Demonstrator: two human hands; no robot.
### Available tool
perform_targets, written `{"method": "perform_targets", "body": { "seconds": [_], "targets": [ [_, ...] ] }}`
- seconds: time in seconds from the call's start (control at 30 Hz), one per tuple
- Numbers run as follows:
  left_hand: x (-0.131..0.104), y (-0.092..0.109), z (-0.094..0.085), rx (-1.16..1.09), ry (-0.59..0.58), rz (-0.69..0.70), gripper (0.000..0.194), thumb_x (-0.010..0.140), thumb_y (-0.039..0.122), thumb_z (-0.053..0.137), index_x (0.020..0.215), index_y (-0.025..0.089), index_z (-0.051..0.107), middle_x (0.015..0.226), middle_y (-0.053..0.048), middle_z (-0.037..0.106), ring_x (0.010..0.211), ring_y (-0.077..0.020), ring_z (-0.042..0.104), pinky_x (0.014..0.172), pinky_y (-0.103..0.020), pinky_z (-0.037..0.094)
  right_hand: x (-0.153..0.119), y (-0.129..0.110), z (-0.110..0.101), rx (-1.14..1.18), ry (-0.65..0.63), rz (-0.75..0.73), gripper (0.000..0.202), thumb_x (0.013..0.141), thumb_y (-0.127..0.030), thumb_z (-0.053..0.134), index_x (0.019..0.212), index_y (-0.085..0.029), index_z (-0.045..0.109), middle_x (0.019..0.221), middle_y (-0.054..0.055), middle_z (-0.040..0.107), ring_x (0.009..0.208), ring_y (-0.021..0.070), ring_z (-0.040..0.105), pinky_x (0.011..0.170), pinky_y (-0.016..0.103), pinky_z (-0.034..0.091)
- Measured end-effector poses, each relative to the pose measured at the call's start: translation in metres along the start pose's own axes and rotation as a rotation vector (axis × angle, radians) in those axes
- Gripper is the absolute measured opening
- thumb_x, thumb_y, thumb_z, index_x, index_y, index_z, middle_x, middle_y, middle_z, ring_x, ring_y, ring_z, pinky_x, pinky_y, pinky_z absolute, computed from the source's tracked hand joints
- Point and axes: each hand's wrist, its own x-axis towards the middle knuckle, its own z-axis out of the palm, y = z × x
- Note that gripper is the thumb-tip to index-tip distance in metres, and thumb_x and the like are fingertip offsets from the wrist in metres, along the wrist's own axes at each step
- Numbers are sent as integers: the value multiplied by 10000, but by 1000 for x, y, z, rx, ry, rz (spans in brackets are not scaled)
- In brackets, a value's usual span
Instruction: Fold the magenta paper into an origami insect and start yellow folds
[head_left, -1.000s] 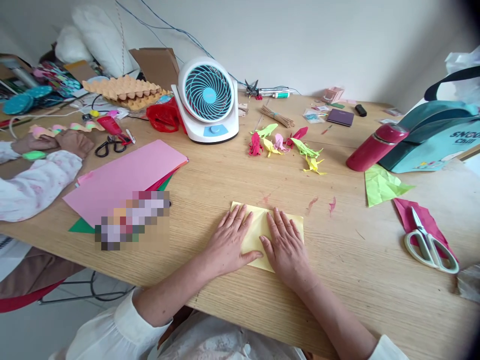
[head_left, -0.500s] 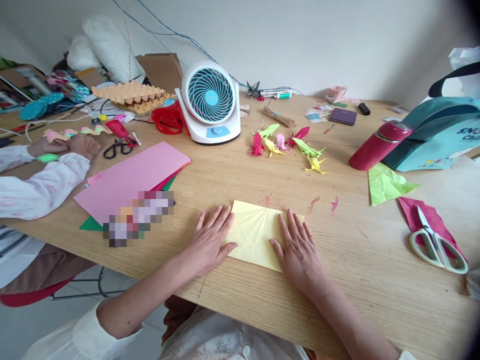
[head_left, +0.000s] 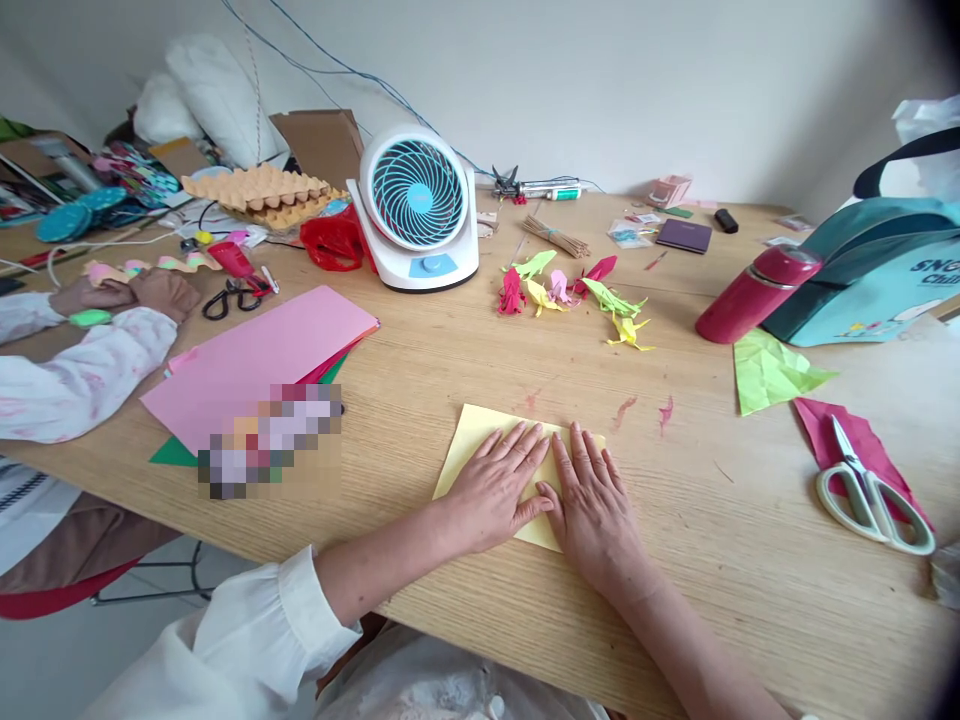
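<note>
Pressing yellow paper (head_left: pixel 463 448), left hand (head_left: pixel 491 495) slid beside right hand (head_left: pixel 598 512), hands flat, gripping nothing.

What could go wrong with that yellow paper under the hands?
The left hand and right hand lie flat on the yellow paper, so dragging them unevenly might wrinkle or tear it. Reddish marks lie just beyond it; if wet, which I can't tell, they could stain it.
</note>
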Motion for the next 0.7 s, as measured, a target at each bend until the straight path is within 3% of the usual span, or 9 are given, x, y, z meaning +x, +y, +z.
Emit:
{"method": "perform_targets", "body": {
  "seconds": [0.37,0.7],
  "targets": [
    [-11,-26,-6,55,45,-122,710,996,573,312,1555,140,246,1641,-156,170,1528,-282,142,1224,-463,185,-2,-1,-1,-12,-14,41,618,1000,-445,403,1496,-76,392,1594,214,297,1478,330,282,1171,502,284],
    [-13,-30,-9,12,86,-109,633,1001,486,381,1534,153,300,1623,-156,244,1516,-270,203,1211,-470,235,-23,1,-7,-2,25,94,591,1004,-408,388,1524,-131,338,1597,205,297,1480,314,287,1150,534,308]
  ]
}}
